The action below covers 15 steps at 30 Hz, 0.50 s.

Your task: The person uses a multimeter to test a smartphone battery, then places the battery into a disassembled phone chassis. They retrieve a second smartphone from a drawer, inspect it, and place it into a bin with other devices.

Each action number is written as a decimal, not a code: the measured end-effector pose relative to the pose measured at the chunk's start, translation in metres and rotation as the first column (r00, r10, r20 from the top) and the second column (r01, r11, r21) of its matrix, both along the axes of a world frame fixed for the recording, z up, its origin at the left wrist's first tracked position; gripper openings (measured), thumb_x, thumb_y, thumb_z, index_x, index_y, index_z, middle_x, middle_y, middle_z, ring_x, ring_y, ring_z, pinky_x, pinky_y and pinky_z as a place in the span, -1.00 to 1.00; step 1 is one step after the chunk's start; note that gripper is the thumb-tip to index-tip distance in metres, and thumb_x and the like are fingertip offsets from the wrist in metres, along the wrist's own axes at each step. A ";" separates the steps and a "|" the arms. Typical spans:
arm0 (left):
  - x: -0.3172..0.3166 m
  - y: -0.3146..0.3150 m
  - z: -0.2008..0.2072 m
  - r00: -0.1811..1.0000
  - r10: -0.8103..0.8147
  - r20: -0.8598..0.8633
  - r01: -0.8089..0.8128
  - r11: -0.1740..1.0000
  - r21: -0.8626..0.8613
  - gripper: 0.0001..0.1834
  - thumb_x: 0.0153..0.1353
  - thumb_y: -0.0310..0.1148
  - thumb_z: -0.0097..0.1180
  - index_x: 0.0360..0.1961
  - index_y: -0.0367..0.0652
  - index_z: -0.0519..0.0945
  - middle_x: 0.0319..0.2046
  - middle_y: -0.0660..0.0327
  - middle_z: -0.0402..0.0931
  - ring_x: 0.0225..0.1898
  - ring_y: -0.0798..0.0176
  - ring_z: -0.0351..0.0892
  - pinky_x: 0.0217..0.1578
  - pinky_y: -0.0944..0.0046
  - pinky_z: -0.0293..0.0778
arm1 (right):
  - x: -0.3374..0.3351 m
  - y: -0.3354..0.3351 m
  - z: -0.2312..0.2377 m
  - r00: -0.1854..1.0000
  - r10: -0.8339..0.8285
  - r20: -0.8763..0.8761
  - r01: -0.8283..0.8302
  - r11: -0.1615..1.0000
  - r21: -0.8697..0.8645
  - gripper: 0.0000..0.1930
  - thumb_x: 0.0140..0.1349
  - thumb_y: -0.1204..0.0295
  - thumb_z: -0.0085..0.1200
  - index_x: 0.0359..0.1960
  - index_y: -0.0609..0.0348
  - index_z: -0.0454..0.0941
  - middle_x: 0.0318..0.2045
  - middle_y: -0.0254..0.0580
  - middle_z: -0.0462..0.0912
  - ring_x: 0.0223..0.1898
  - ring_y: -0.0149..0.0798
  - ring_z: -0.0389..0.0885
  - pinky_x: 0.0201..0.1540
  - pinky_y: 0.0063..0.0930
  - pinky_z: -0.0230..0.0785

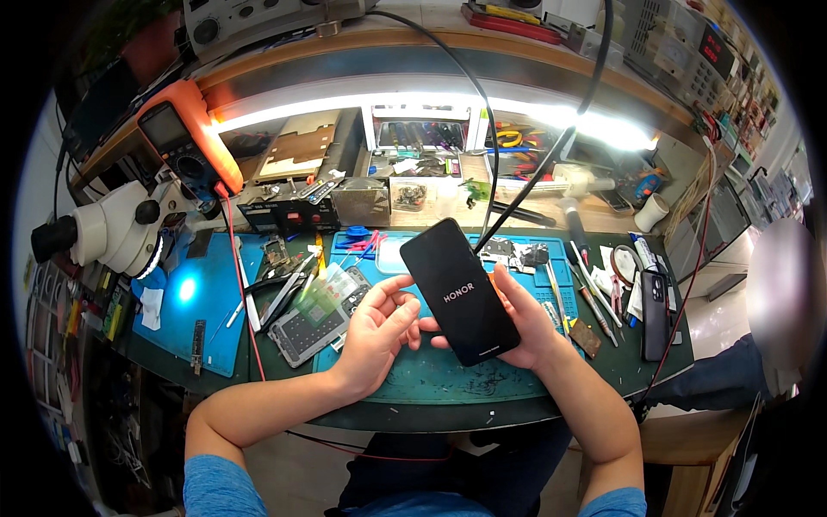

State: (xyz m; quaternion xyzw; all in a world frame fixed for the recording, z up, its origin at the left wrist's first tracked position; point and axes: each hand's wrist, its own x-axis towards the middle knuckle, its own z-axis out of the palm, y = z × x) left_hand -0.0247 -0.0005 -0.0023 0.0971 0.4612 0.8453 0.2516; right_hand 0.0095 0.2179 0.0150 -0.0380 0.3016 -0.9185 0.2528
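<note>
A black smartphone [461, 297], its dark screen lit with a white start-up logo, is tilted above the blue-green work mat [431, 379]. My right hand [532, 332] is closed around it from the right, thumb along the edge and fingertips coming out at the lower left side. Just left of the phone is my left hand [379, 332], holding nothing, its fingers loosely bent and apart. Its index fingertip is close to the phone's edge; whether it touches I cannot tell. Beside that hand lies a grey phone frame [297, 340] with a greenish transparent sheet [323, 302].
A microscope [112, 224] and an orange multimeter [185, 138] stand at left. Black cables [551, 159] hang in front of the shelf. Tweezers, screwdrivers and a dark phone [655, 314] lie at right. A red lead [237, 284] crosses the left side. A person's leg [715, 379] shows at right.
</note>
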 end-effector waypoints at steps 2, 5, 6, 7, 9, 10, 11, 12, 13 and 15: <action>0.000 0.000 0.001 1.000 0.002 0.002 -0.002 1.000 -0.005 -0.53 0.39 -0.41 0.11 0.25 -0.28 0.29 -0.19 0.24 0.44 -0.32 0.43 0.48 -0.32 0.39 0.44 | 0.001 -0.002 0.001 1.000 -0.014 -0.007 0.014 0.999 0.047 -0.28 0.47 -0.12 -0.26 0.35 0.31 0.20 0.17 0.15 0.50 0.20 0.11 0.53 0.23 0.03 0.47; 0.000 0.000 0.000 1.000 0.016 -0.009 -0.017 0.999 -0.028 -0.53 0.38 -0.44 0.13 0.24 -0.27 0.30 -0.17 0.23 0.45 -0.33 0.43 0.48 -0.34 0.40 0.43 | 0.002 -0.002 0.006 1.000 -0.002 -0.015 0.003 0.996 0.094 -0.34 0.47 -0.06 -0.18 0.32 0.29 0.22 0.15 0.11 0.50 0.18 0.08 0.56 0.24 0.05 0.46; 0.000 0.000 0.000 1.000 0.015 -0.011 -0.016 0.999 -0.033 -0.55 0.37 -0.44 0.14 0.22 -0.26 0.32 -0.17 0.23 0.46 -0.32 0.43 0.48 -0.34 0.40 0.43 | 0.003 -0.003 0.008 1.000 -0.017 -0.015 0.019 0.991 0.130 -0.37 0.47 -0.04 -0.16 0.29 0.28 0.26 0.12 0.08 0.52 0.15 0.03 0.58 0.21 -0.01 0.49; 0.000 0.000 0.000 1.000 0.015 -0.012 -0.015 0.999 -0.038 -0.57 0.37 -0.45 0.14 0.20 -0.26 0.33 -0.17 0.23 0.46 -0.32 0.43 0.49 -0.34 0.40 0.43 | 0.003 -0.005 0.011 0.999 -0.033 -0.015 0.035 0.986 0.166 -0.39 0.46 -0.02 -0.13 0.26 0.27 0.29 0.09 0.05 0.54 0.11 -0.02 0.60 0.17 -0.06 0.52; -0.001 0.000 -0.001 1.000 0.016 -0.025 -0.017 0.999 -0.032 -0.61 0.36 -0.46 0.15 0.16 -0.24 0.37 -0.17 0.24 0.48 -0.30 0.43 0.50 -0.33 0.40 0.44 | 0.003 -0.005 0.010 0.998 -0.064 -0.002 0.063 0.968 0.242 -0.45 0.46 0.02 -0.10 0.21 0.25 0.36 0.04 -0.01 0.58 0.05 -0.13 0.64 0.09 -0.19 0.55; -0.002 -0.002 -0.005 0.999 0.020 -0.036 -0.020 1.000 -0.021 -0.63 0.36 -0.46 0.16 0.13 -0.24 0.38 -0.17 0.24 0.48 -0.29 0.43 0.51 -0.32 0.40 0.44 | 0.003 -0.003 0.005 0.997 -0.080 0.012 0.074 0.956 0.282 -0.49 0.46 0.04 -0.09 0.19 0.24 0.38 0.01 -0.04 0.60 0.02 -0.18 0.65 0.05 -0.26 0.56; -0.003 -0.002 -0.008 0.999 0.022 -0.047 -0.023 1.000 -0.009 -0.66 0.35 -0.47 0.16 0.10 -0.23 0.40 -0.17 0.24 0.49 -0.27 0.43 0.51 -0.31 0.40 0.45 | 0.004 -0.002 0.003 0.995 -0.098 0.024 0.085 0.942 0.323 -0.52 0.47 0.06 -0.08 0.16 0.23 0.41 -0.02 -0.07 0.62 -0.02 -0.23 0.66 0.00 -0.33 0.57; -0.002 -0.002 -0.008 0.997 0.056 -0.044 -0.057 0.998 -0.012 -0.67 0.35 -0.47 0.16 0.09 -0.22 0.41 -0.17 0.25 0.50 -0.26 0.43 0.51 -0.30 0.40 0.45 | 0.003 -0.004 0.002 0.994 -0.105 0.036 0.088 0.941 0.328 -0.59 0.47 0.13 -0.06 0.13 0.20 0.47 -0.06 -0.17 0.65 -0.08 -0.37 0.65 -0.07 -0.46 0.53; 0.000 -0.001 -0.007 0.995 0.090 -0.041 -0.091 0.996 -0.015 -0.69 0.35 -0.47 0.16 0.07 -0.22 0.42 -0.18 0.26 0.50 -0.25 0.43 0.51 -0.28 0.40 0.46 | 0.005 -0.008 0.003 0.991 -0.130 0.016 0.114 0.920 0.374 -0.60 0.48 0.15 -0.06 0.12 0.20 0.47 -0.06 -0.19 0.65 -0.08 -0.39 0.64 -0.05 -0.47 0.52; 0.002 0.001 -0.002 0.991 0.135 -0.021 -0.135 0.990 -0.026 -0.71 0.35 -0.48 0.16 0.05 -0.21 0.43 -0.17 0.27 0.50 -0.23 0.44 0.51 -0.25 0.41 0.46 | 0.009 -0.017 0.006 0.984 -0.177 -0.023 0.168 0.870 0.463 -0.62 0.49 0.18 -0.06 0.12 0.21 0.48 -0.07 -0.23 0.64 -0.09 -0.44 0.63 -0.02 -0.48 0.50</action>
